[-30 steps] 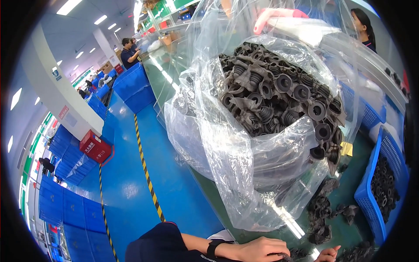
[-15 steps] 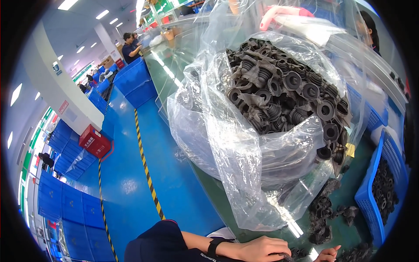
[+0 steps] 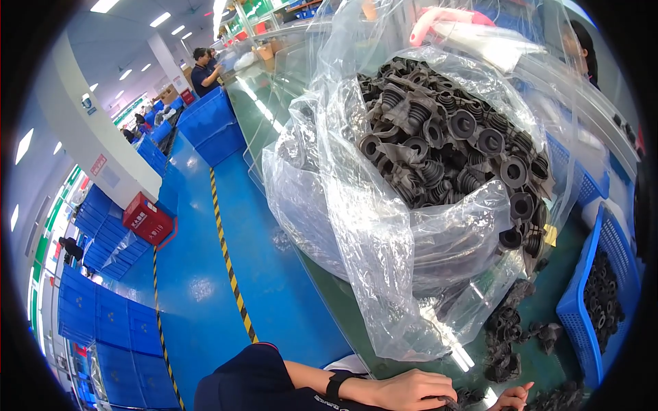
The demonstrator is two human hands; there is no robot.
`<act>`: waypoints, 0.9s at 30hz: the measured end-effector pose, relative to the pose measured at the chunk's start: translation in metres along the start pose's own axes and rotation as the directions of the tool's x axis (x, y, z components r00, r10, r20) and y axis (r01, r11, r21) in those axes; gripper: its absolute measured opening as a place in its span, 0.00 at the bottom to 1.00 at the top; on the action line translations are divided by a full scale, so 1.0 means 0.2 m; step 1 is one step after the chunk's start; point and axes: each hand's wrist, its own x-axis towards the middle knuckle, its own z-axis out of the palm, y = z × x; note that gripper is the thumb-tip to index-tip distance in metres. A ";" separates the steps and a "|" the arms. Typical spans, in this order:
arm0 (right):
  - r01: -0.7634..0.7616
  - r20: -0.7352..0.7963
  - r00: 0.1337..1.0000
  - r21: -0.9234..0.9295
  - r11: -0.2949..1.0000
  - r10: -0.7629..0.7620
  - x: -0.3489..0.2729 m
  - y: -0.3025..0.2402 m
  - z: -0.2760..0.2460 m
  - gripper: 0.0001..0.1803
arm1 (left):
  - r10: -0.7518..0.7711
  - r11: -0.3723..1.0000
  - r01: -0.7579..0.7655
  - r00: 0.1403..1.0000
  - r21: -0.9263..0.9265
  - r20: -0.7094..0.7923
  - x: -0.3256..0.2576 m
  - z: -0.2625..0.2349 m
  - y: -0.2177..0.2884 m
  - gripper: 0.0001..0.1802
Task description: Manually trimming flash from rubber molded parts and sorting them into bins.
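Near the lower edge, my left hand (image 3: 415, 390) has its fingers curled down over a black rubber piece (image 3: 449, 404), mostly cut off by the picture's edge. To its right, my right hand (image 3: 512, 397) shows only in part, thumb and finger bent together; whatever they hold is hidden. Black scraps of thin rubber (image 3: 506, 366) lie on the green table (image 3: 384, 370) just beyond both hands. A large clear plastic bag (image 3: 370, 253) stands open on the table, full of black ribbed rubber bellows (image 3: 462, 125) with thin ragged flanges.
At the right, a blue plastic basket (image 3: 572, 312) contains small black rubber rings (image 3: 603, 301). A pink-handled item (image 3: 445, 20) lies behind the bag. Blue floor with a striped line (image 3: 229, 264) runs along the table's left side. Another person (image 3: 203, 74) stands farther off beside a blue bin (image 3: 212, 127).
My right hand has shifted very slightly to the left. My left hand stays almost in place, and the view has moved only a little.
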 end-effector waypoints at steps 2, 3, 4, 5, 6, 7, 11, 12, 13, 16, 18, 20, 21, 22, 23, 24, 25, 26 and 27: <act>-0.002 -0.004 1.000 -0.013 1.000 0.002 0.01 0.00 0.00 0.21 | 0.001 1.000 -0.001 1.000 -0.005 -0.003 0.00 0.00 0.00 0.06; -0.003 -0.010 1.000 -0.019 1.000 0.003 0.01 0.00 0.00 0.21 | 0.007 1.000 -0.007 1.000 0.000 -0.005 0.01 0.00 -0.01 0.06; -0.004 -0.015 1.000 -0.025 1.000 0.003 0.02 0.00 0.00 0.21 | 0.014 1.000 -0.014 1.000 0.004 -0.008 0.01 0.00 -0.01 0.06; -0.002 -0.016 1.000 -0.026 1.000 0.001 0.02 -0.01 0.00 0.21 | 0.014 1.000 -0.014 1.000 0.002 -0.007 0.01 0.00 -0.01 0.06; -0.009 -0.026 1.000 -0.033 0.999 0.008 0.03 -0.01 0.01 0.21 | 0.012 1.000 -0.012 1.000 0.001 -0.001 0.02 0.00 -0.02 0.06; -0.015 -0.035 0.999 -0.041 0.999 0.013 0.03 -0.02 0.01 0.21 | 0.013 1.000 -0.013 1.000 -0.001 0.006 0.03 0.00 -0.02 0.06; -0.036 -0.012 0.999 -0.095 0.995 0.035 0.00 -0.01 0.04 0.19 | 0.050 0.999 -0.050 0.999 -0.010 0.020 0.02 0.01 0.00 0.06; -0.056 -0.021 0.998 -0.100 0.993 0.054 0.02 -0.02 0.04 0.19 | 0.046 0.999 -0.046 0.999 -0.013 0.005 0.00 0.01 -0.02 0.08; -0.078 -0.030 0.997 -0.106 0.991 0.075 0.02 -0.04 0.04 0.19 | 0.042 0.999 -0.042 0.999 -0.016 -0.012 -0.01 0.00 -0.03 0.10; -0.006 -0.003 1.000 -0.109 0.994 0.006 0.01 -0.08 0.04 0.19 | -0.021 0.999 0.022 1.000 0.042 -0.005 0.00 -0.01 0.01 0.07; 0.041 0.029 0.999 -0.116 0.992 -0.038 -0.02 -0.09 0.04 0.19 | -0.017 0.999 0.017 1.000 0.035 0.023 -0.01 -0.01 0.01 0.07; 0.044 0.043 0.998 -0.090 0.995 -0.040 -0.03 -0.11 0.05 0.19 | -0.008 1.000 0.008 1.000 0.023 0.020 -0.01 0.00 0.00 0.07; 0.030 0.035 0.999 -0.089 0.996 -0.027 -0.03 -0.11 0.05 0.19 | 0.005 1.000 -0.006 1.000 0.007 0.027 -0.01 0.00 0.00 0.07; 0.029 0.040 0.999 -0.079 0.996 -0.026 -0.02 -0.11 0.04 0.19 | -0.006 1.000 0.006 1.000 0.012 0.017 -0.01 0.00 0.00 0.07; 0.029 0.040 0.999 -0.073 0.997 -0.026 -0.02 -0.10 0.04 0.19 | 0.007 1.000 -0.008 1.000 0.020 0.012 -0.01 -0.01 -0.01 0.07; 0.050 0.013 0.999 -0.082 0.995 -0.049 -0.02 -0.09 0.05 0.19 | 0.020 0.999 -0.020 1.000 0.028 0.009 -0.01 -0.01 -0.01 0.07; 0.041 -0.006 0.999 -0.084 0.996 -0.042 -0.01 -0.09 0.05 0.19 | 0.002 1.000 -0.002 1.000 0.025 -0.001 -0.01 0.00 -0.01 0.07; 0.030 0.009 1.000 -0.072 0.997 -0.030 0.00 -0.09 0.05 0.19 | 0.013 1.000 -0.013 1.000 0.021 0.008 0.00 -0.01 -0.02 0.07; 0.020 0.024 1.000 -0.061 0.998 -0.018 0.00 -0.09 0.05 0.19 | 0.024 1.000 -0.024 1.000 0.016 0.018 0.00 -0.01 -0.02 0.07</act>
